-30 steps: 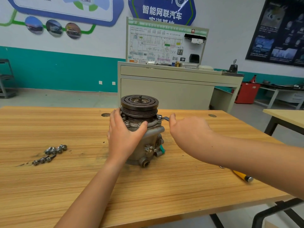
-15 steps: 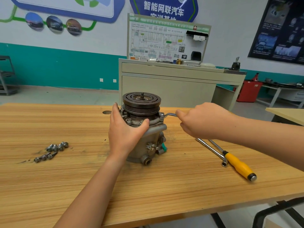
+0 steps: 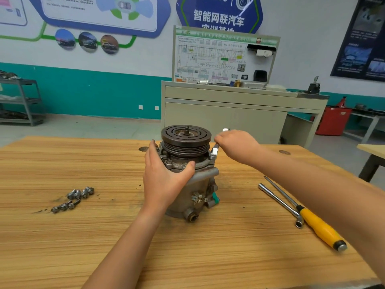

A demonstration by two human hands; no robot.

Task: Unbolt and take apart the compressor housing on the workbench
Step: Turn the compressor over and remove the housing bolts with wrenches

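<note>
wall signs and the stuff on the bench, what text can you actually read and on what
"智能网联汽车": blue wall sign.
Line beneath it: half hidden by the wiring board, unreadable.
Print on the wiring board, dark poster, left wall panel: too small or blurred.
No readable marks on the compressor or the screwdriver.

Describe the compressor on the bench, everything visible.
The compressor stands upright on the wooden workbench, pulley end up. Grey cast-metal body, worn and grimy; dark grooved pulley with a slotted clutch plate and a threaded shaft stub at its centre. Bolt heads show on the upper flange; a round port and a green fitting sit low on the front. The left hand grips its side; the right hand holds a wrench on a flange bolt.
</note>
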